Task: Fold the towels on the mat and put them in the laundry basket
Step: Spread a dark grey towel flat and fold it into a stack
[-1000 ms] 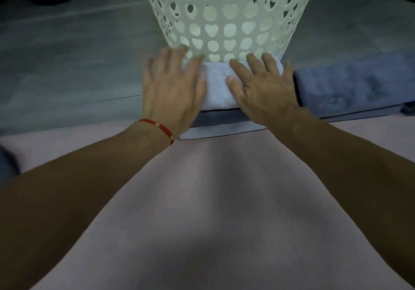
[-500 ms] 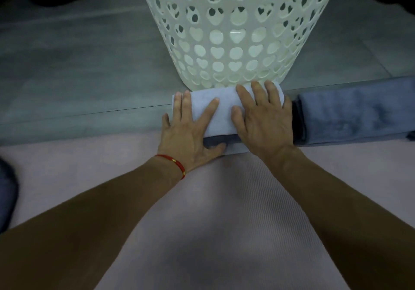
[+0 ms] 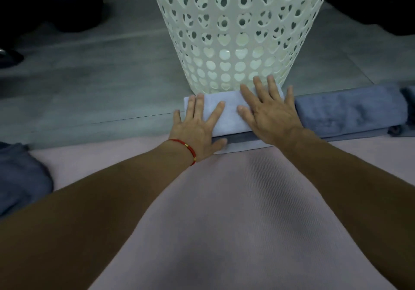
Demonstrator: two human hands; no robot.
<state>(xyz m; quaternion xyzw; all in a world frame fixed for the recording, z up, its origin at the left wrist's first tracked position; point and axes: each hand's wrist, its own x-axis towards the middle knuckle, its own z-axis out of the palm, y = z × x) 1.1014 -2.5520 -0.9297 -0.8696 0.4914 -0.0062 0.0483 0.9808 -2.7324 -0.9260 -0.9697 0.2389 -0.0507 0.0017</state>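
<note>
Light blue folded towel (image 3: 229, 119) sits at the far edge of the pink mat (image 3: 235, 199), long axis left-right, butted against the foot of the white laundry basket (image 3: 238, 35). Basket is directly beyond it, so the lift looks like up and forward. Left hand (image 3: 197, 132) and right hand (image 3: 271, 116) both lie flat on top, fingers spread, pressing, gripping nothing. Darker blue towel (image 3: 350, 112) lies just right.

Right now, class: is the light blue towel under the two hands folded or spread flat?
Folded. The light blue towel lies as a compact stacked bundle with layered edges along its near side, both hands pressing flat on it.
</note>
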